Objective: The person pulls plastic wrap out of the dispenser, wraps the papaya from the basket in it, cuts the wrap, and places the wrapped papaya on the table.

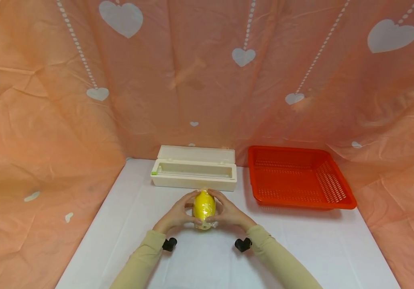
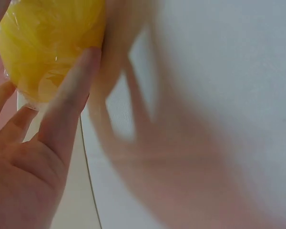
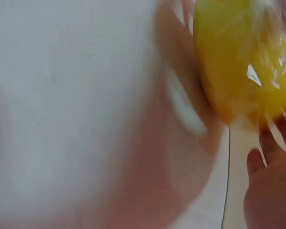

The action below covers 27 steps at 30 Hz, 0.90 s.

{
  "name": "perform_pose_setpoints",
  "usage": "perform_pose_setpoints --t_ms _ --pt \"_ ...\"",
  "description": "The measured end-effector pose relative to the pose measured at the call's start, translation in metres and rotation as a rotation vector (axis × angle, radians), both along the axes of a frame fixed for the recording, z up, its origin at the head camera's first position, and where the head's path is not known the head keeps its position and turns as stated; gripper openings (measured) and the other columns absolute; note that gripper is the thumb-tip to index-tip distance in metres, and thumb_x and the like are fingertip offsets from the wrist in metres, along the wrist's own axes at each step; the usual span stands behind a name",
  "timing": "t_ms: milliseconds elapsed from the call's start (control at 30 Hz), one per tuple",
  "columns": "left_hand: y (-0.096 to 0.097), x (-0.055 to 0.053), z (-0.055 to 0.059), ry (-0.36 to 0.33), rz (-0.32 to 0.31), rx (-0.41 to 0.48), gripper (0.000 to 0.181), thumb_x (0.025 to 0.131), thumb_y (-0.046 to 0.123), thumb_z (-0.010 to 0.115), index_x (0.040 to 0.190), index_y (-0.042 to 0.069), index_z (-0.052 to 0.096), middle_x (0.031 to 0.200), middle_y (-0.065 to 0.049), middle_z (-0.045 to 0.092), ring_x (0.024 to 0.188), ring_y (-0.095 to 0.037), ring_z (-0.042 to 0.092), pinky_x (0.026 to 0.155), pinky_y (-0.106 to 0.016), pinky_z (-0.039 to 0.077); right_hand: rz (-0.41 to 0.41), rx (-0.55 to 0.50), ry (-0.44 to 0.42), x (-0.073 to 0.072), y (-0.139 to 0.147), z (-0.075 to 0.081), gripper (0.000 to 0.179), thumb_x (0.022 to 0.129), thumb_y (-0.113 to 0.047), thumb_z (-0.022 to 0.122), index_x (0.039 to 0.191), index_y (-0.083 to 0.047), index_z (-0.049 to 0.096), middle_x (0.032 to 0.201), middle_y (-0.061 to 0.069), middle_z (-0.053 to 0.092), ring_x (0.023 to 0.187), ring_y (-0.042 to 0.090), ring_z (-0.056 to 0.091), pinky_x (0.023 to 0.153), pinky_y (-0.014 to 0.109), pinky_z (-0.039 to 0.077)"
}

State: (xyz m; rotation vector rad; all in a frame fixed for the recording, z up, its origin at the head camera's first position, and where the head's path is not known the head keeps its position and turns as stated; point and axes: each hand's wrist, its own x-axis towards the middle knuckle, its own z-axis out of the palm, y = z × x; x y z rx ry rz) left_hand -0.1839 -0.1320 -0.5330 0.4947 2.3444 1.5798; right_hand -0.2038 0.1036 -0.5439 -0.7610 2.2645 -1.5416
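Note:
A yellow lemon [image 1: 204,205] wrapped in clear plastic film stands between both hands at the middle of the table. From the left side my left hand [image 1: 178,213] holds it, thumb at the near end and fingers curved round the far end. My right hand [image 1: 231,214] mirrors that grip on the other side. Crinkled film bunches at the lemon's near end. In the left wrist view, one digit presses along the film on the lemon [image 2: 50,45]. Shiny wrinkles show on the lemon [image 3: 238,62] in the right wrist view, with fingertips at its lower end.
Just beyond the hands lies a long white box [image 1: 194,183], its lid [image 1: 196,153] raised at the back. An orange-red perforated basket [image 1: 286,176] stands at the back right. A white cloth covers the table [image 1: 293,241]; a peach curtain with hearts surrounds its back and sides.

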Motion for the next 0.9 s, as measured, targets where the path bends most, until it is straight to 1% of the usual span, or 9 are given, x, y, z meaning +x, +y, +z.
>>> perform_pose_setpoints --t_ms 100,200,300,400,467,533,700,800,900 --pt "-0.001 -0.001 -0.001 -0.018 0.014 0.008 0.099 0.063 0.018 0.090 0.147 0.019 0.037 0.152 -0.011 0.031 0.122 -0.038 0.047 0.103 -0.057 0.035 0.041 0.026 0.014 -0.003 0.005 0.000 0.109 0.065 -0.025 0.090 0.152 -0.020 0.024 0.156 0.002 0.021 0.142 0.028 0.016 0.112 0.060 0.010" --pt "-0.002 -0.002 -0.001 -0.028 0.015 0.002 0.099 0.063 0.018 0.090 0.146 0.021 0.038 0.151 -0.011 0.032 0.123 -0.039 0.046 0.103 -0.057 0.035 0.081 0.071 0.026 -0.006 0.008 0.001 0.119 0.061 -0.028 0.092 0.154 -0.021 0.017 0.158 0.000 0.013 0.143 0.027 0.010 0.112 0.058 0.008" --pt "-0.004 -0.002 -0.002 -0.024 0.011 -0.005 0.099 0.062 0.019 0.090 0.146 0.023 0.038 0.150 -0.011 0.034 0.123 -0.039 0.046 0.102 -0.059 0.035 0.085 0.107 0.035 -0.009 0.009 0.001 0.124 0.059 -0.030 0.093 0.154 -0.023 0.014 0.159 -0.001 0.010 0.144 0.024 0.008 0.114 0.055 0.007" --pt "-0.005 -0.003 -0.002 -0.015 0.006 -0.006 0.098 0.062 0.017 0.090 0.146 0.023 0.039 0.149 -0.011 0.035 0.122 -0.040 0.047 0.102 -0.059 0.036 0.069 0.117 0.025 -0.013 0.009 0.002 0.125 0.057 -0.030 0.094 0.154 -0.023 0.014 0.158 -0.002 0.012 0.143 0.023 0.010 0.114 0.053 0.008" --pt "-0.005 -0.003 -0.003 -0.007 -0.002 0.000 0.098 0.062 0.015 0.090 0.146 0.020 0.039 0.149 -0.012 0.035 0.122 -0.041 0.047 0.100 -0.058 0.038 0.064 0.124 0.012 -0.015 0.008 0.001 0.125 0.057 -0.032 0.094 0.154 -0.023 0.014 0.158 -0.003 0.012 0.143 0.022 0.010 0.114 0.053 0.009" --pt "-0.006 -0.003 -0.003 -0.018 -0.010 0.016 0.097 0.063 0.012 0.089 0.146 0.019 0.039 0.149 -0.013 0.034 0.122 -0.042 0.046 0.098 -0.055 0.042 0.065 0.123 0.004 -0.018 0.007 0.001 0.124 0.058 -0.032 0.093 0.154 -0.023 0.015 0.158 -0.004 0.014 0.143 0.023 0.011 0.114 0.055 0.010" --pt "-0.005 -0.005 -0.004 -0.068 -0.019 0.080 0.096 0.064 0.008 0.088 0.146 0.017 0.039 0.149 -0.014 0.033 0.123 -0.042 0.043 0.091 -0.044 0.051 0.057 0.106 -0.005 -0.022 0.007 0.000 0.117 0.060 -0.030 0.092 0.153 -0.021 0.022 0.156 -0.003 0.021 0.142 0.025 0.016 0.112 0.059 0.011" --pt "-0.006 -0.006 -0.005 -0.090 -0.018 0.113 0.096 0.064 0.005 0.088 0.146 0.017 0.040 0.149 -0.015 0.032 0.124 -0.042 0.042 0.092 -0.042 0.050 0.056 0.090 -0.022 -0.023 0.006 -0.001 0.109 0.062 -0.028 0.092 0.150 -0.021 0.028 0.154 -0.002 0.026 0.140 0.024 0.021 0.112 0.058 0.014" --pt "-0.006 -0.006 -0.005 -0.087 -0.018 0.113 0.094 0.064 0.005 0.088 0.145 0.016 0.041 0.149 -0.015 0.032 0.127 -0.041 0.040 0.098 -0.045 0.045 0.062 0.073 -0.018 -0.024 0.004 -0.003 0.103 0.063 -0.026 0.091 0.148 -0.019 0.033 0.152 0.000 0.029 0.138 0.024 0.025 0.112 0.057 0.017"
